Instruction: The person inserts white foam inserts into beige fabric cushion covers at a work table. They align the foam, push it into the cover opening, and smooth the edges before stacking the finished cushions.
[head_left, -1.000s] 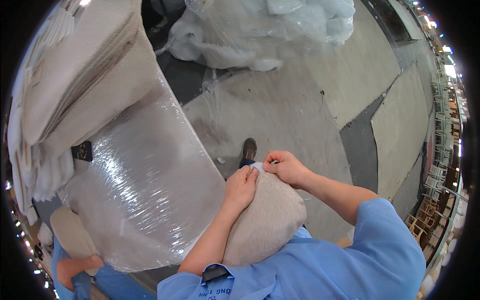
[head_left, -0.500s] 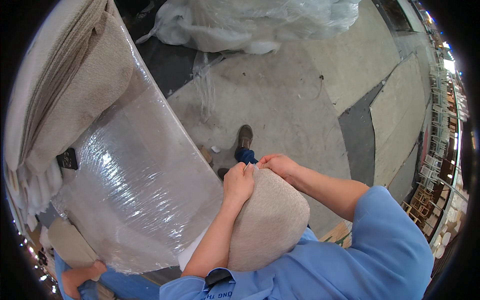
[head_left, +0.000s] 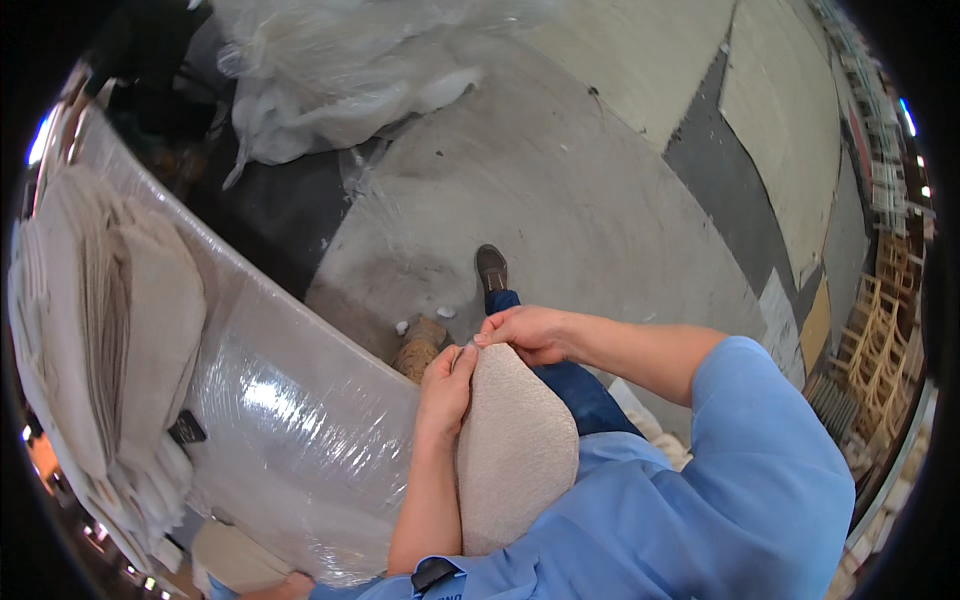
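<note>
A beige woven-fabric cushion (head_left: 515,450) with rounded sides rests against my body, its narrow end pointing away from me. At that far end my left hand (head_left: 445,390) is closed, thumb against bent fingers, pinching the cushion's edge. Close beside it, my right hand (head_left: 525,333) pinches the same tip from the right. The fingertips nearly meet, and whatever fine detail lies between them is too small to make out.
To my left stands a table (head_left: 300,400) wrapped in shiny clear film. It bears a stack of beige fabric pieces (head_left: 110,320) and a small black object (head_left: 187,428). Another person's hand (head_left: 288,587) is near a beige piece (head_left: 235,553). Plastic sheeting (head_left: 340,90) lies ahead; wooden chair frames (head_left: 880,345) stand right.
My view has turned, so the table and fabric stack appear lower and the plastic sheeting farther left. Both hands remain at the cushion's tip, and the cushion appears narrower and more tilted.
</note>
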